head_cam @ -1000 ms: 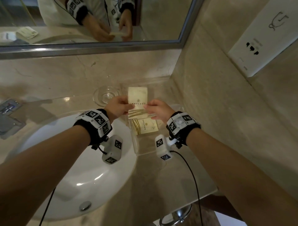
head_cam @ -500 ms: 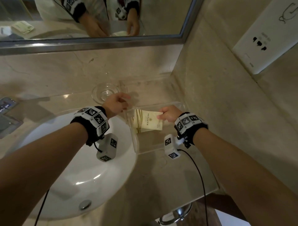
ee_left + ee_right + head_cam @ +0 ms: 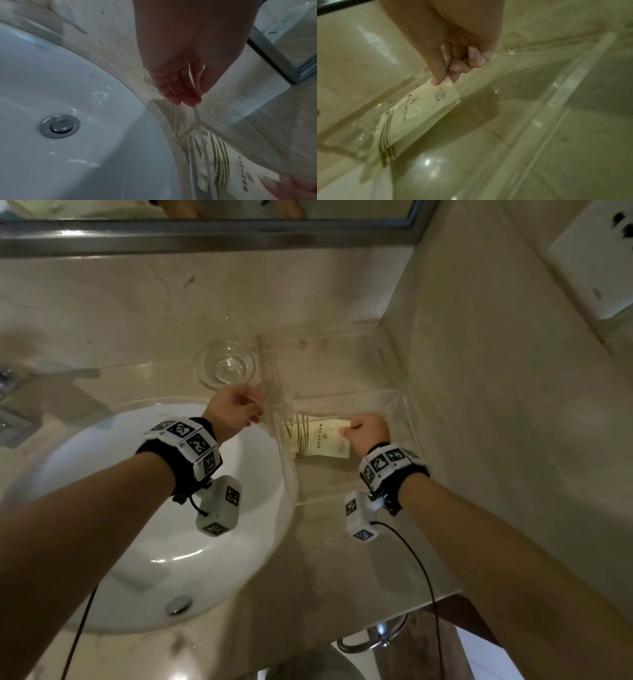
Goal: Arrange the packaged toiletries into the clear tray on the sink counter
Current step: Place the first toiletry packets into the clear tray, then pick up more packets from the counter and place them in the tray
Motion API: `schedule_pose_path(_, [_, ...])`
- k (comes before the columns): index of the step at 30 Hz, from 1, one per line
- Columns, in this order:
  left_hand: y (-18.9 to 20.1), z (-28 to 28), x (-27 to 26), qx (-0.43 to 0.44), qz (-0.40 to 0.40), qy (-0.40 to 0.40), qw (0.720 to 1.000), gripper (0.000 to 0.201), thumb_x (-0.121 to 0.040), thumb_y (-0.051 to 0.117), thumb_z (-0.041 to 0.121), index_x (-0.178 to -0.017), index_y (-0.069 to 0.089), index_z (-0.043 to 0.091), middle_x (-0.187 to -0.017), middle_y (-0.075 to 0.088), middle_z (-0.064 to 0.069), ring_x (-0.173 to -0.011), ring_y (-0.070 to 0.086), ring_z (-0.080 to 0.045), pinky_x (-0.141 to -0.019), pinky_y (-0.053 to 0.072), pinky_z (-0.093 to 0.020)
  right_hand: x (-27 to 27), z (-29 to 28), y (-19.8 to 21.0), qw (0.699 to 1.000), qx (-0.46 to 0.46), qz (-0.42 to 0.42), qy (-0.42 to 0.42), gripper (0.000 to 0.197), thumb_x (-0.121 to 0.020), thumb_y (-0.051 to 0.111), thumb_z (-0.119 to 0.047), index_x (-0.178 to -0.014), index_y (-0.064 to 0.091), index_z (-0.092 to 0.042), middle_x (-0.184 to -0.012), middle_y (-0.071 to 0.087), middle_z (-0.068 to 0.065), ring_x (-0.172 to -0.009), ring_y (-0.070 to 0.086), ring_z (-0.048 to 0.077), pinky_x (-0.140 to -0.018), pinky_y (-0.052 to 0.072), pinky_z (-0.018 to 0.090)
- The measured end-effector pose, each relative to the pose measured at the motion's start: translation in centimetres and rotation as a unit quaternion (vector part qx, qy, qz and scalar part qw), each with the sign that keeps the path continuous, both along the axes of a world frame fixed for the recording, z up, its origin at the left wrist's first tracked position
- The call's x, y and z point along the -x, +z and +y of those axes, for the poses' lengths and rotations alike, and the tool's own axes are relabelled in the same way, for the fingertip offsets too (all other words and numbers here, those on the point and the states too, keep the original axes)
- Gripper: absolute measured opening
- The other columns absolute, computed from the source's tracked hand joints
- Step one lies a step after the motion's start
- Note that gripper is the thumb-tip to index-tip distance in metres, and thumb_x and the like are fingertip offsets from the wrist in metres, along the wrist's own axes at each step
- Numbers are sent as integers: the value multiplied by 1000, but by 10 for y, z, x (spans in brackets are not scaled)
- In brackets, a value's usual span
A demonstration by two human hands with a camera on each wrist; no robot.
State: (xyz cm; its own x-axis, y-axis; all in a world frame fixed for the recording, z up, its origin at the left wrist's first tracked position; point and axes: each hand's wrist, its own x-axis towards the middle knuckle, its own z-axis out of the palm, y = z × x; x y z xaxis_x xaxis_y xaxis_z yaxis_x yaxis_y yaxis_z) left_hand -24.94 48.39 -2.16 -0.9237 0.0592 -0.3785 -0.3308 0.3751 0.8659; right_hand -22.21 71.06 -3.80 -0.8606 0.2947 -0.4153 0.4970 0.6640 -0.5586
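Observation:
A clear tray stands on the sink counter against the right wall. Cream packets with gold stripes lie tilted in its front compartment, their striped end low by the left wall. My right hand pinches their upper corner between thumb and forefinger, as the right wrist view shows on the packets. My left hand holds nothing; in the left wrist view its straight fingers reach the top of the tray's left wall. The packets show through the clear wall there.
A small glass dish sits behind my left hand. The white basin with its drain fills the left. The mirror frame runs along the back, a socket plate is on the right wall, and the counter's front edge is near.
One second ago both hands held the packets above the tray. My left hand let go and moved to the tray's left wall. My right hand lowered the packets into the front compartment.

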Motion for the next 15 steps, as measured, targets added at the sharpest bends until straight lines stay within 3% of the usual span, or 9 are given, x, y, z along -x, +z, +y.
schedule_pose_path(2, [-1,0,0,1,-2,3,1000,25,-89,49,-1,-81,56,21,-72,58,1,-53,57,-3,-61,44,-18,1,-2,-2,997,52,19,-50,33,-85,66,-15,-105,63,10,-111,67,20,-105,62,33,-84,47,28])
schedule_pose_path(4, [-2,1,0,7,-4,6,1000,19,-89,48,-1,-90,58,16,-72,58,1,-49,57,2,-62,44,-19,0,-6,-5,991,95,15,-91,32,-84,68,-16,-108,64,5,-115,66,16,-109,60,29,-80,42,20])
schedule_pose_path(7, [-3,2,-3,8,-5,13,1000,19,-89,47,-1,-99,56,12,-72,58,0,-56,57,-5,-63,44,-20,-2,-10,-14,983,129,10,-132,32,-83,69,-17,-109,66,2,-114,67,15,-107,62,29,-79,43,21])
schedule_pose_path(11, [-4,-2,-8,7,-3,26,1000,20,-88,47,-2,-99,56,12,-71,58,0,-42,56,6,-61,44,-20,1,-10,-18,976,160,15,-150,37,-83,69,-14,-116,64,1,-121,65,15,-111,61,27,-85,43,19])
schedule_pose_path(15, [-2,-14,-16,-3,-1,53,999,20,-89,47,-1,-101,56,12,-73,58,0,-57,57,-7,-63,44,-20,7,-9,-20,986,135,2,-101,41,-81,71,-14,-117,63,2,-122,63,17,-113,60,29,-102,46,35])
